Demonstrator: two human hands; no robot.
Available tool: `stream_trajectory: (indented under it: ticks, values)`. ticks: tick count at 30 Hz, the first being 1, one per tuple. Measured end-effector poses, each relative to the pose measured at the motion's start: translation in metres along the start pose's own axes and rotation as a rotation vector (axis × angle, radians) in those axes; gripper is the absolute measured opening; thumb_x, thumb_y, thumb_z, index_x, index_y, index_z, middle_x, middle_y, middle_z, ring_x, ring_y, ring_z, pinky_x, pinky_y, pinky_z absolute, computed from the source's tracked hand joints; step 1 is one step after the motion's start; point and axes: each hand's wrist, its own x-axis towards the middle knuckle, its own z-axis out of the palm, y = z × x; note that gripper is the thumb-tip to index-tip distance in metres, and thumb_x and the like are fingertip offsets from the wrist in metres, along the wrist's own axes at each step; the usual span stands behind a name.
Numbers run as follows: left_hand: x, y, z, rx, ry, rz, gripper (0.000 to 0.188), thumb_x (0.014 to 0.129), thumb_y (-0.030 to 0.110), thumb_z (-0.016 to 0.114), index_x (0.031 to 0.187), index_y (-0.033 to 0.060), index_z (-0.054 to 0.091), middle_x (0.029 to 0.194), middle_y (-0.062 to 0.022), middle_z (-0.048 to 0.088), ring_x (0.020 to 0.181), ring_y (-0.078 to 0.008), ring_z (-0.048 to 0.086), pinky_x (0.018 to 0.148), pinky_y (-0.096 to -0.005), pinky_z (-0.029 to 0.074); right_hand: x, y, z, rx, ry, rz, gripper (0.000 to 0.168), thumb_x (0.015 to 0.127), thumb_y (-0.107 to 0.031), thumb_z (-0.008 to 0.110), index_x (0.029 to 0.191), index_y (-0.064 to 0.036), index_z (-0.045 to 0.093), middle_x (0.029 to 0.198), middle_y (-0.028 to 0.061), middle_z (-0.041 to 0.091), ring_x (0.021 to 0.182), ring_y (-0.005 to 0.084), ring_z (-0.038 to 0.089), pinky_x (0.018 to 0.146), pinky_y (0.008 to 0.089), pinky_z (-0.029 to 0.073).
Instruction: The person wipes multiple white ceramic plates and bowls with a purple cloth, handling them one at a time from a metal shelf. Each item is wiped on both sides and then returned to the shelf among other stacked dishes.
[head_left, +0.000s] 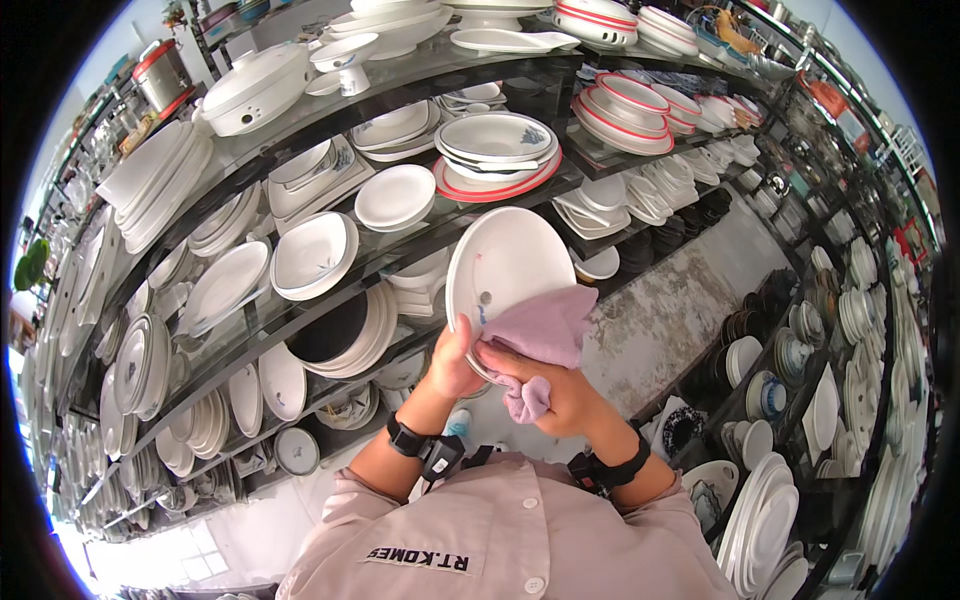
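Note:
A white oval ceramic plate (510, 255) with a small blue and grey motif is held up in front of my chest, tilted. Its lower left edge is gripped by my left hand (454, 363), the thumb lying over the rim. My right hand (551, 390) presses a pink cloth (544, 324) against the lower right part of the plate's face; one bunched end of the cloth hangs below the fingers. The cloth hides that part of the plate, and the fingers behind the plate are mostly out of sight.
Glass shelves (450, 196) with stacked white plates and bowls stand ahead and to the left. A lidded white casserole (259, 86) sits on the upper shelf. To the right, racks hold more dishes, including a leaning stack of oval plates (765, 517). Bare floor (660, 315) shows between the shelving.

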Motion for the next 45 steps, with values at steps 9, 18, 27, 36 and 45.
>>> stream_trajectory:
  ticks: [9, 18, 27, 36, 45]
  values:
    - [-0.031, 0.0, 0.001, -0.025, -0.051, -0.209, 0.073, 0.093, 0.045, 0.062, 0.146, 0.0016, 0.035, 0.14, -0.0164, 0.05, 0.126, -0.0282, 0.052, 0.103, -0.0441, 0.045, 0.024, 0.03, -0.021, -0.394, 0.239, -0.036, 0.087, 0.083, -0.008, 0.062, 0.155, 0.002, 0.014, 0.159, 0.0236, 0.021, 0.148, 0.038, 0.019, 0.117, 0.0396, 0.023]
    - [-0.037, -0.003, -0.026, -0.039, 0.024, -0.039, 0.084, 0.095, 0.062, 0.045, 0.149, -0.0004, 0.028, 0.148, -0.0214, 0.04, 0.134, -0.0362, 0.044, 0.111, -0.0486, 0.038, 0.015, 0.019, 0.001, -0.338, -0.266, -0.113, 0.083, 0.075, -0.014, 0.063, 0.152, -0.011, 0.034, 0.153, 0.0159, 0.038, 0.141, 0.0335, 0.037, 0.11, 0.0392, 0.038]
    - [-0.066, 0.023, -0.053, 0.036, 0.052, -0.047, 0.075, 0.096, 0.047, 0.055, 0.15, 0.0021, 0.028, 0.148, -0.0183, 0.043, 0.134, -0.033, 0.046, 0.108, -0.0487, 0.04, 0.06, 0.074, 0.002, -0.653, 0.038, -0.055, 0.08, 0.079, -0.018, 0.058, 0.152, -0.003, 0.029, 0.157, 0.0146, 0.033, 0.143, 0.0367, 0.032, 0.116, 0.0529, 0.02]
    - [-0.04, 0.081, -0.09, 0.009, 0.148, 0.032, 0.078, 0.096, 0.047, 0.056, 0.152, 0.0047, 0.022, 0.148, -0.0149, 0.04, 0.134, -0.0281, 0.045, 0.109, -0.0441, 0.041, 0.137, 0.078, 0.054, -0.236, -0.178, -0.164, 0.082, 0.074, -0.013, 0.061, 0.15, -0.004, 0.034, 0.159, 0.0171, 0.027, 0.146, 0.0409, 0.023, 0.117, 0.0532, 0.016]
    - [-0.018, 0.11, -0.146, -0.03, 0.136, 0.119, 0.08, 0.096, 0.053, 0.052, 0.151, 0.0026, 0.024, 0.148, -0.0193, 0.041, 0.133, -0.036, 0.046, 0.107, -0.0515, 0.042, 0.165, 0.128, 0.039, -0.328, 0.253, -0.057, 0.065, 0.077, -0.002, 0.062, 0.141, 0.0, 0.047, 0.159, 0.0218, 0.022, 0.147, 0.0316, 0.025, 0.116, 0.0401, 0.026]
